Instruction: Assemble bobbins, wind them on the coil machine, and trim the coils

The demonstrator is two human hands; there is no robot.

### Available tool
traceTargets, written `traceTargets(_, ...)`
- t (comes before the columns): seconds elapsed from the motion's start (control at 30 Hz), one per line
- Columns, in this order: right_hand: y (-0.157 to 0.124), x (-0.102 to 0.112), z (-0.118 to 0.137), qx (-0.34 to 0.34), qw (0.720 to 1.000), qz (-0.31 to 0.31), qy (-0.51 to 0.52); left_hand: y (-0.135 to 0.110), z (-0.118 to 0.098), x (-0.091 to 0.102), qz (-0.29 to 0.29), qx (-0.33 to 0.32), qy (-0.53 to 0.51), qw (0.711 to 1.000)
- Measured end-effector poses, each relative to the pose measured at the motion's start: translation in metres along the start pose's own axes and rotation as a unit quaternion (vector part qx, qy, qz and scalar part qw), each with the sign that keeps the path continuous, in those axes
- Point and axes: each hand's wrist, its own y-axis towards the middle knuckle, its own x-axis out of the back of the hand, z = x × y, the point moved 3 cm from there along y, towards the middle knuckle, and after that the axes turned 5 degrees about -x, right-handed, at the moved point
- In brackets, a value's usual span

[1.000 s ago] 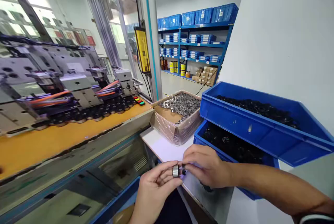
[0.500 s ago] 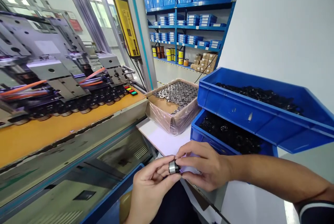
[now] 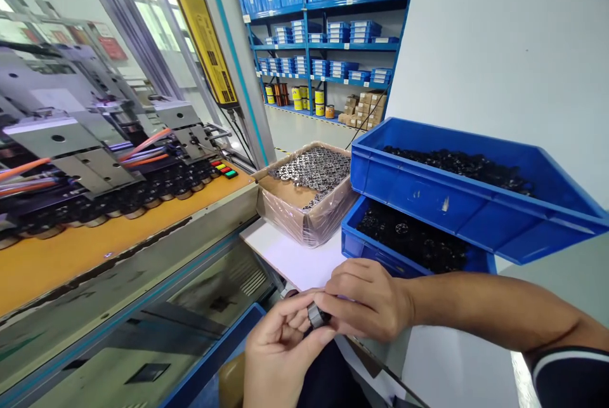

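Observation:
Low in the middle of the view, my left hand [image 3: 284, 346] pinches a small stator core [image 3: 314, 316] between thumb and fingers. It is a short silvery metal cylinder with a black plastic end facing right. My right hand [image 3: 368, 299] is closed around that black end, its fingers pressing on it from the right and partly hiding it. Behind the hands, two stacked blue bins hold loose black plastic parts: the upper bin [image 3: 428, 202] and the lower bin [image 3: 356, 243].
A plastic-lined cardboard box [image 3: 285, 214] of metal ring cores stands on the white table [image 3: 276, 249]. To the left, a machine [image 3: 90, 160] has a row of black-and-metal parts along its orange worktop [image 3: 157, 230]. Blue shelving [image 3: 307, 46] stands at the back.
My right fingers have curled in closer over the black end, and the stator core has tilted slightly. The whole view has shifted a little, so the surroundings appear further left.

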Motion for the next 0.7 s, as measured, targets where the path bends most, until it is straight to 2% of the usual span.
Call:
traceTargets(0.1, 0.001, 0.0, 0.002, -0.023, 0.999, 0.005, 0.029, 0.004, -0.012, 0.003, 0.0, -0.082, 0.08, 0.993)
traceTargets(0.23, 0.001, 0.0, 0.006, -0.059, 0.994, 0.018, 0.093, 0.01, -0.039, 0.003, 0.056, -0.266, 0.231, 0.934)
traceTargets(0.27, 0.002, 0.0, 0.006, -0.07, 0.992, 0.023, 0.106, 0.01, -0.042, 0.002, 0.067, -0.292, 0.251, 0.92)
traceTargets(0.33, 0.002, 0.0, 0.007, -0.088, 0.987, 0.034, 0.128, 0.007, -0.042, 0.002, 0.061, -0.305, 0.265, 0.913)
traceTargets(0.43, 0.004, 0.001, 0.007, -0.095, 0.987, 0.041, 0.127, 0.002, -0.031, 0.003, 0.031, -0.243, 0.226, 0.943)
traceTargets(0.57, 0.004, 0.001, 0.007, -0.074, 0.992, 0.028, 0.096, 0.0, -0.009, 0.004, 0.006, -0.08, 0.07, 0.994)
traceTargets(0.63, 0.003, 0.0, 0.004, -0.099, 0.989, 0.023, 0.104, 0.0, 0.001, 0.002, 0.006, 0.017, -0.039, 0.999)
traceTargets(0.7, 0.002, -0.001, 0.001, -0.129, 0.984, 0.016, 0.122, -0.002, 0.009, -0.001, 0.013, 0.109, -0.128, 0.986)
